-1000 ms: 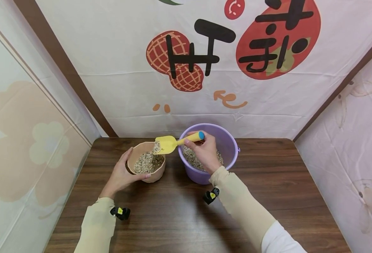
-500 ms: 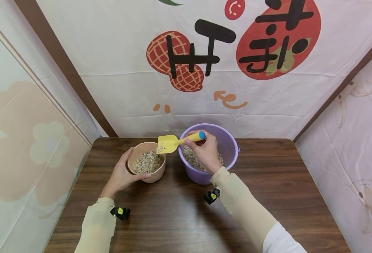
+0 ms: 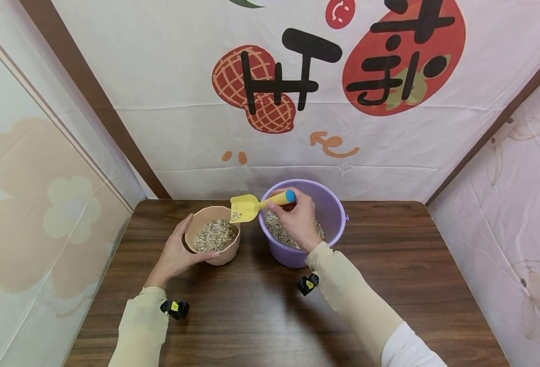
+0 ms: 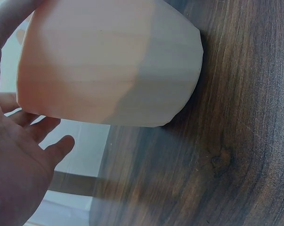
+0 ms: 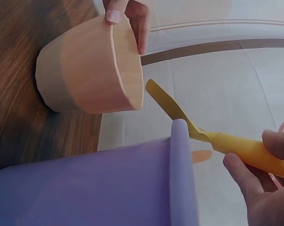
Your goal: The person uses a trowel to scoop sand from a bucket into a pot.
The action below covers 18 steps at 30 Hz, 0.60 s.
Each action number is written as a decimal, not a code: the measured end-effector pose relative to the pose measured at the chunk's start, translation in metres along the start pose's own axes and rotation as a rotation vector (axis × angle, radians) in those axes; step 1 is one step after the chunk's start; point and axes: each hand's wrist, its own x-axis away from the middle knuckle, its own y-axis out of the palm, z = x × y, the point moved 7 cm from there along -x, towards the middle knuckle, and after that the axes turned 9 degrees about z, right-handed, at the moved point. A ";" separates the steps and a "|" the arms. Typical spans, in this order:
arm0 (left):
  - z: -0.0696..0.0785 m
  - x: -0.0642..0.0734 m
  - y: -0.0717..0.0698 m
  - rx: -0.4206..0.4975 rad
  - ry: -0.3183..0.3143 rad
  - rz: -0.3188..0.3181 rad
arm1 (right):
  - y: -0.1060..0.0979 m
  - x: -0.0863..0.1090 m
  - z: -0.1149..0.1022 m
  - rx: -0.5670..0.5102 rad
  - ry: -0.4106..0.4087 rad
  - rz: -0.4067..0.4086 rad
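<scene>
A peach flower pot [image 3: 226, 257] stands on the table, holding speckled gravel [image 3: 214, 235]. My left hand [image 3: 174, 257] grips it, the thumb over the near rim and the fingers along its far left side. In the left wrist view the pot's faceted wall [image 4: 104, 70] fills the upper part. My right hand [image 3: 300, 220] holds a yellow toy shovel [image 3: 246, 209] by its blue-ended handle. The blade is over the pot's right rim, with a few grains on it. Seen from the right wrist, the shovel [image 5: 172, 106] passes just above the bucket's rim.
Right of the pot stands a purple bucket [image 3: 288, 257] with more gravel [image 3: 280, 232] inside. Both containers are near the back of the wooden table [image 3: 251, 316]. A printed cloth [image 3: 182, 132] hangs behind, and more cloth panels flank the sides.
Most of the gravel on the blade has slid into the pot, covering a darker patch there. The shovel has shifted slightly right. The left hand and pot have stayed put.
</scene>
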 end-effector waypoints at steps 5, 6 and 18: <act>0.001 0.000 0.000 -0.002 0.001 0.001 | 0.000 0.000 -0.003 0.037 -0.040 -0.007; 0.001 0.000 0.000 -0.002 0.000 0.000 | 0.000 0.000 -0.004 0.041 -0.048 -0.007; 0.000 0.000 0.001 0.001 0.005 0.000 | -0.003 0.003 -0.013 0.092 -0.148 -0.012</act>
